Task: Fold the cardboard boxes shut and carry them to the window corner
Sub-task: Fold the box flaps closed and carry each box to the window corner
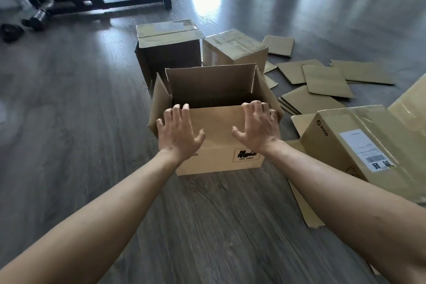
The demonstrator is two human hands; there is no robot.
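Reaching at frame centre, left hand (178, 132) and right hand (254, 128) are spreading straight fingers against the open box's (216, 143) near flap, gripping nothing.

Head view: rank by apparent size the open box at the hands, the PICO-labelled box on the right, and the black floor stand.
1. PICO-labelled box, though cropped and nearer.
2. open box and black floor stand: too close to rank.

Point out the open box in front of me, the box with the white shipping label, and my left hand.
open box (221, 122), head view, near flap
labelled box (341, 145), head view, top face
left hand (178, 137), head view, back of hand
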